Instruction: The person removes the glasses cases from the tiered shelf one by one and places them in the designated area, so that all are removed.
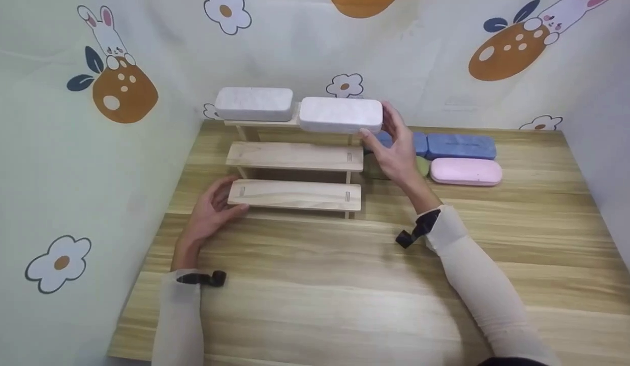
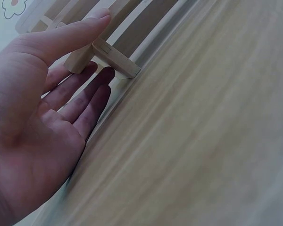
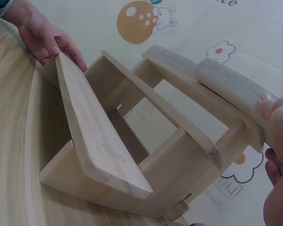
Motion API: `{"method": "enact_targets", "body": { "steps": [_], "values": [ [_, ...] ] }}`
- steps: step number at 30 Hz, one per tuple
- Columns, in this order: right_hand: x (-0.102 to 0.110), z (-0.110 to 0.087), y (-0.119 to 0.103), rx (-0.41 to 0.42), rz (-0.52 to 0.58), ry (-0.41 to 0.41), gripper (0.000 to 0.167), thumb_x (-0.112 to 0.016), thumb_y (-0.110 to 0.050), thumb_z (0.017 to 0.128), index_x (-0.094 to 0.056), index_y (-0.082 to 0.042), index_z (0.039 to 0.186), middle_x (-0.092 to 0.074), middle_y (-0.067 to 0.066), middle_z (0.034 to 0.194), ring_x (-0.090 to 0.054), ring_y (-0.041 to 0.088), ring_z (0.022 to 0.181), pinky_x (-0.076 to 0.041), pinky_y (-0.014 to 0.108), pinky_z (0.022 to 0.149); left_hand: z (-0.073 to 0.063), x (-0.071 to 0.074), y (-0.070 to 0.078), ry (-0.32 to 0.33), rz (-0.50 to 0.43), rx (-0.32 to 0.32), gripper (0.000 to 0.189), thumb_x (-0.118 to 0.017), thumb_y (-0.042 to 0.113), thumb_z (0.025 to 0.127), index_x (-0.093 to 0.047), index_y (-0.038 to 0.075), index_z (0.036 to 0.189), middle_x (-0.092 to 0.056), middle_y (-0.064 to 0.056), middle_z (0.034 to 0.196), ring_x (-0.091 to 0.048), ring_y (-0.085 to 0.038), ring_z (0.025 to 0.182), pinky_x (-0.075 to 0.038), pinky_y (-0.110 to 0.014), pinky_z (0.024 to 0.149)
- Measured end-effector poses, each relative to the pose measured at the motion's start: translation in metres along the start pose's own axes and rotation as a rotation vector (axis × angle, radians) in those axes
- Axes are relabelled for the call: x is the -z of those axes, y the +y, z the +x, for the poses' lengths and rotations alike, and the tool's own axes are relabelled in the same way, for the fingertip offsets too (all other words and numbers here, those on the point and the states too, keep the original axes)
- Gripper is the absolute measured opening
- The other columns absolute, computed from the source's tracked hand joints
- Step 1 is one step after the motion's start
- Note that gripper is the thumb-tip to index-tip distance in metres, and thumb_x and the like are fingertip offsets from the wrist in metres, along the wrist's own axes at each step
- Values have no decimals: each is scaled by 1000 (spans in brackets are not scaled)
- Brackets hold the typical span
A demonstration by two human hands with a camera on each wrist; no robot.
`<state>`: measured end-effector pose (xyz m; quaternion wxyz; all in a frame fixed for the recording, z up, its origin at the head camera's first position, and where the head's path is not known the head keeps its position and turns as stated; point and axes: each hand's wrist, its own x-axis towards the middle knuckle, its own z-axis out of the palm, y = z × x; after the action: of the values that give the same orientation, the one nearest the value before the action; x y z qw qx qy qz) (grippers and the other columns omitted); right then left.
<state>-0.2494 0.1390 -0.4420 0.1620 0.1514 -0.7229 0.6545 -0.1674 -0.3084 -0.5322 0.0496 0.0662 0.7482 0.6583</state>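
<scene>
A three-tier wooden display rack (image 1: 294, 195) stands on the table. On its top tier rest two white glasses cases; the left white glasses case (image 1: 254, 104) sits by itself. My right hand (image 1: 399, 150) grips the right end of the other white glasses case (image 1: 340, 114), thumb in front and fingers behind. That case lies over the right part of the top tier, as the right wrist view also shows. My left hand (image 1: 211, 208) holds the left end of the lowest tier, its thumb (image 2: 80, 34) along the board's front edge and its fingers (image 2: 92, 106) round the end.
Right of the rack lie a blue glasses case (image 1: 462, 146), a pink glasses case (image 1: 466, 171), another blue case (image 1: 420, 142) and a green case (image 1: 422, 166), the last two partly behind my right hand. Patterned cloth walls (image 1: 421, 56) surround the wooden table (image 1: 315, 305).
</scene>
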Motion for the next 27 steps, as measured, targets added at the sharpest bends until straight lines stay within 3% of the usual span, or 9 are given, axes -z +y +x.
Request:
{"method": "enact_targets", "body": {
  "steps": [8, 17, 27],
  "values": [
    [11, -10, -1, 27, 72, -10, 79, -82, -6, 96, -39, 7, 161, -55, 18, 161, -52, 27, 152, -44, 40, 128, 0, 0, 0, -1, 13, -2, 86, -90, 5, 89, -45, 8, 162, -57, -14, 160, -57, -20, 146, -48, -19, 119],
    [31, -25, 2, 28, 55, 12, 78, -82, -8, 97, -40, 5, 161, -55, 16, 162, -50, 25, 154, -43, 39, 128, 0, -1, 0, 0, 24, -3, 84, -89, 6, 89, -46, 9, 161, -57, -13, 160, -56, -19, 146, -47, -18, 119],
    [55, -45, 2, 28, 126, 46, 75, -80, 6, 94, -42, 7, 159, -57, 21, 158, -52, 27, 150, -42, 33, 128, 0, -1, 0, -14, 7, -21, 81, -87, 2, 90, -47, 7, 160, -60, -17, 156, -60, -18, 142, -50, -21, 116]
  ]
}}
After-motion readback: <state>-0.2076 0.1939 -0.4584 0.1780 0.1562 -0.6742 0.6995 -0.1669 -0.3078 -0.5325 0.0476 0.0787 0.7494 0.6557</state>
